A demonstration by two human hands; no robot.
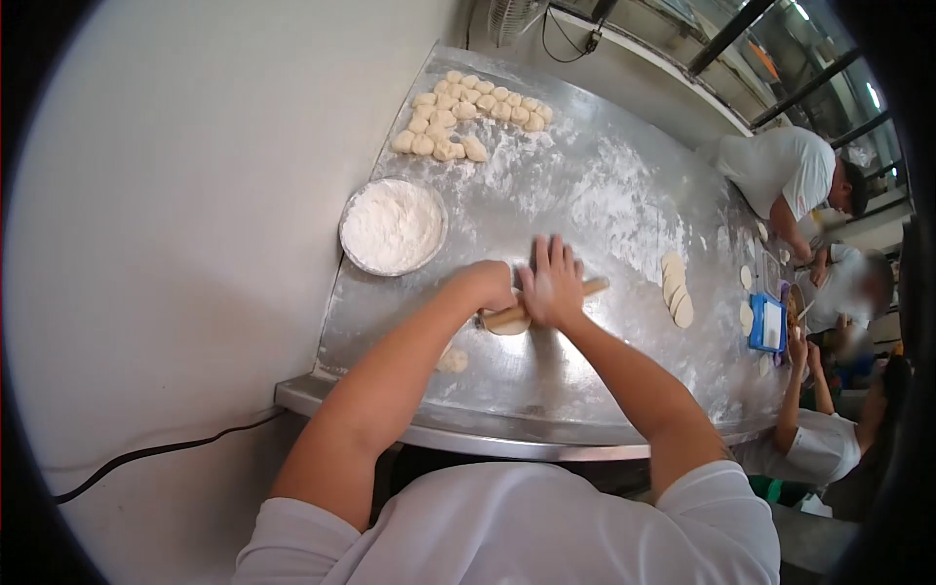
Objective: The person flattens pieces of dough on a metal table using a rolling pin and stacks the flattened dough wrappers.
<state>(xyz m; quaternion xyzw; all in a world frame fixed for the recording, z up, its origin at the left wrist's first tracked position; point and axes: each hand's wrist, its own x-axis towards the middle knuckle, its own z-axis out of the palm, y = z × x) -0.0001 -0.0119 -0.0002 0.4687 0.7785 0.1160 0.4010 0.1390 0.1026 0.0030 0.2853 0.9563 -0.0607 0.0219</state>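
Note:
A round of dough (pixel 511 328) lies flat on the metal table, partly under a wooden rolling pin (pixel 596 286). My left hand (pixel 489 285) is closed, with its fingertips down at the edge of the dough; the grip itself is mostly hidden. Across the rolling pin lies my right hand (pixel 554 288), palm down and fingers stretched out, slightly blurred. Close to my left forearm sit small dough pieces (pixel 452 361), partly covered by the arm. A metal bowl of flour (pixel 393 226) stands to the left of my hands.
Several dough balls (pixel 458 107) cluster at the far left of the floured table (pixel 585 390). Overlapping rolled rounds (pixel 676 291) lie to the right. A blue tray (pixel 767 323) and several co-workers are along the right side. A wall (pixel 195 244) borders the left.

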